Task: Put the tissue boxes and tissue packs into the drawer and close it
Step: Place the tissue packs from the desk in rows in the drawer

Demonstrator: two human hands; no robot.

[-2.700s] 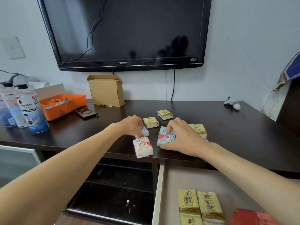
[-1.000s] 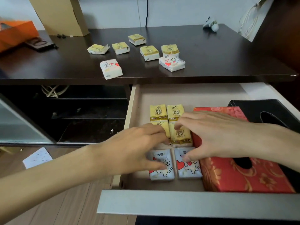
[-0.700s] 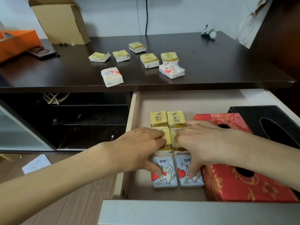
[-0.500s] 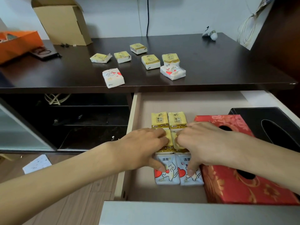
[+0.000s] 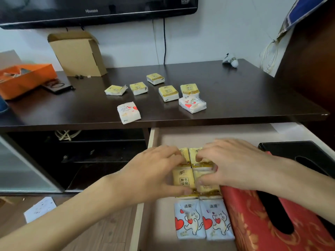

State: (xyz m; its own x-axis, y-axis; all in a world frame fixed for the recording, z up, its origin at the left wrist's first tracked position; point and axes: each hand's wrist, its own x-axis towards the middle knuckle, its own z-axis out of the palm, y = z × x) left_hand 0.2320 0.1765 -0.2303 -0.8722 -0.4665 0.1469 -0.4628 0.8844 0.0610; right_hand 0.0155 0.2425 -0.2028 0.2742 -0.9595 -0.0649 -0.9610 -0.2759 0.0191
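Observation:
The drawer [image 5: 181, 136] under the dark table [image 5: 235, 91] stands pulled out. It holds a red tissue box [image 5: 253, 223], a black tissue box [image 5: 290, 147], two cat-print tissue packs [image 5: 187, 220] side by side, and yellow tissue packs [image 5: 183, 178] behind them. My left hand [image 5: 155, 173] spans the left yellow pack, thumb at its near edge, fingers at its far edge. My right hand [image 5: 232, 165] grips the right yellow pack the same way. On the table lie several yellow packs [image 5: 168, 93] and two white heart-print packs [image 5: 128, 112], [image 5: 192, 105].
A cardboard box [image 5: 78, 53] and an orange tray [image 5: 23, 78] stand at the table's back left, under a wall TV [image 5: 90, 9]. A small white object [image 5: 231, 60] lies back right. Dark furniture [image 5: 311, 60] rises at the right. Left of the drawer is an open shelf [image 5: 90, 160].
Both hands let go of the two cat-print packs in the drawer and moved back onto the yellow packs behind them. The view tilted up a little.

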